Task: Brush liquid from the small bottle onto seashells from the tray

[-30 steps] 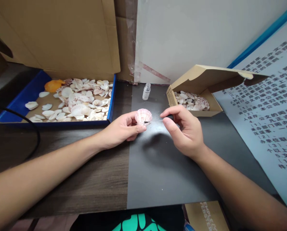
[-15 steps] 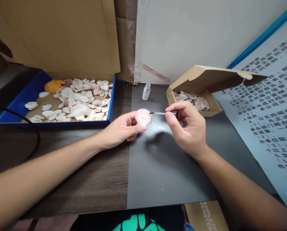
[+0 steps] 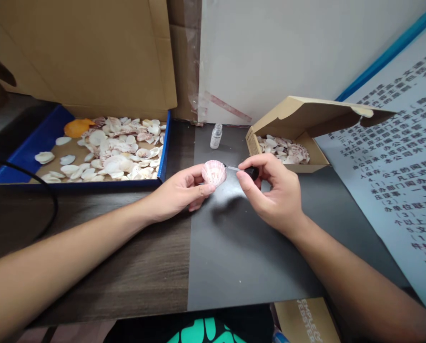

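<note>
A pinkish scallop shell [image 3: 214,173] is pinched between the thumb and fingers of my left hand [image 3: 184,190], its ribbed face up. My right hand [image 3: 273,190] holds a small brush with a black cap [image 3: 251,173] as its handle. The thin brush stem points left, and its dark tip is at the shell's upper right edge; whether it touches cannot be made out. Behind the shell stands a small clear glass bottle [image 3: 216,136] with a printed label, uncapped.
On the left, a blue-edged box [image 3: 166,147] holds many shells, its cardboard lid raised. A smaller cardboard box [image 3: 315,168] with shells stands at the right under its half-open lid. A dark grey mat [image 3: 230,267] covers part of the wooden table.
My right hand has shifted slightly left, and the brush's black cap now shows more and tilts differently. The shell stays in my left hand.
</note>
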A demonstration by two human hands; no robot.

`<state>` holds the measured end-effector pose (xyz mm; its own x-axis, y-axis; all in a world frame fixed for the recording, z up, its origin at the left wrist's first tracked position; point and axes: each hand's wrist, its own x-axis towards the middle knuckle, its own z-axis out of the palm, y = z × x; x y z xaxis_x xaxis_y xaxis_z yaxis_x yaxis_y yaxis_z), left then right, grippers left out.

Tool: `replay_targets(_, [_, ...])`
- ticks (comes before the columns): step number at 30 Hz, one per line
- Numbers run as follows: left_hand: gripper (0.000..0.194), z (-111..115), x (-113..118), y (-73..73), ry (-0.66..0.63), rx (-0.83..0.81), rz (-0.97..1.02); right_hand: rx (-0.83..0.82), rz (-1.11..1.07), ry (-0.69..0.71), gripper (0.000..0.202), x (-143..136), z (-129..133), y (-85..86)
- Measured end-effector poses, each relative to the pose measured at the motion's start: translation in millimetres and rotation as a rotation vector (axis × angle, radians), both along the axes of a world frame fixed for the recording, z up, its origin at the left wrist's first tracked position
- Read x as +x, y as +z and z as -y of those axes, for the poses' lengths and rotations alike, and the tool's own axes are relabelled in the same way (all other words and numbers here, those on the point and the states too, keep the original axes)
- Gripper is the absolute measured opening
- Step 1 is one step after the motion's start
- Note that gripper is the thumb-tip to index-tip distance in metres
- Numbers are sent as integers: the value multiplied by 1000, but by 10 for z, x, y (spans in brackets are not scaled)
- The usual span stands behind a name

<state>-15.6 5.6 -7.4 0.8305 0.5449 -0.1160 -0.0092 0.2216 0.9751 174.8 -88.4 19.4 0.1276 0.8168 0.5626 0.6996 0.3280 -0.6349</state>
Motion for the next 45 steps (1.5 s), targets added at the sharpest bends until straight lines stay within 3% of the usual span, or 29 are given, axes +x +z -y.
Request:
replay_targets(13, [27, 8, 14, 9, 4, -3, 18, -22, -61, 30, 8, -14, 35, 24])
replay_targets(18, [24, 17, 27, -1, 27, -41, 62, -95, -135, 117, 11, 21, 22, 27])
replay_targets(23, [37, 21, 31, 20, 12, -70, 81, -25, -67, -32, 9, 49, -12, 38])
replay_targets(28, [22, 26, 36, 31, 26, -110, 74, -59, -88, 118, 8, 43, -4, 42])
replay_targets(33, [26, 20, 37, 23, 25, -124, 78, -26, -38, -20, 7, 27, -3, 39])
replay_targets(39, [15, 21, 33, 31, 38, -162, 74, -98, -95, 138, 6, 27, 15, 25])
replay_targets(43, [18, 24, 33, 36, 36, -156, 79, -75, -168, 13, 14, 35, -3, 4])
replay_targets(45, [17, 23, 31, 31, 29, -152, 86, -62, -213, 50, 15, 37, -10, 0])
